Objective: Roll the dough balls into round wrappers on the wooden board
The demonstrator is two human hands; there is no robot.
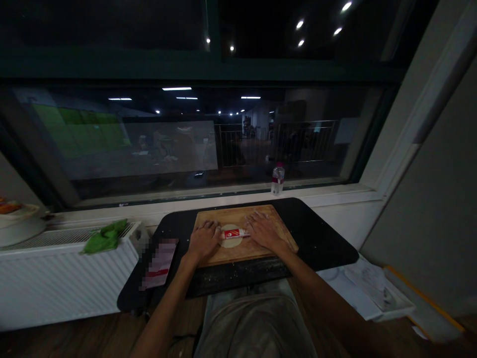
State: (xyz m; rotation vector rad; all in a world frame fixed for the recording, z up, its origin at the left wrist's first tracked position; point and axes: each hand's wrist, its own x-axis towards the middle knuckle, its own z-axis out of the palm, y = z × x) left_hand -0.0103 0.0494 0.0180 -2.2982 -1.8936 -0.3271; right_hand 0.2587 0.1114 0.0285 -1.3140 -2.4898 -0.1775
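A short rolling pin (236, 233) with a red and white wrapper or label lies crosswise over a flat round of dough (231, 242). Over its left end is my left hand (204, 237), fingers bent forward around it. My right hand (263, 229) covers the right end, fingers reaching over the pin. Both hands hide the pin's ends, and pale flour shows on the fingers. Beneath everything is a wooden board (219, 215), resting on a black table (316, 238).
A pinkish packet (162, 266), partly pixelated, lies on the table's left. Left of the table, a green cloth (106, 237) hangs over a white radiator (70, 283) beside a white pot (20, 226). A bottle (278, 180) stands on the windowsill. Papers (367, 288) sit low at right.
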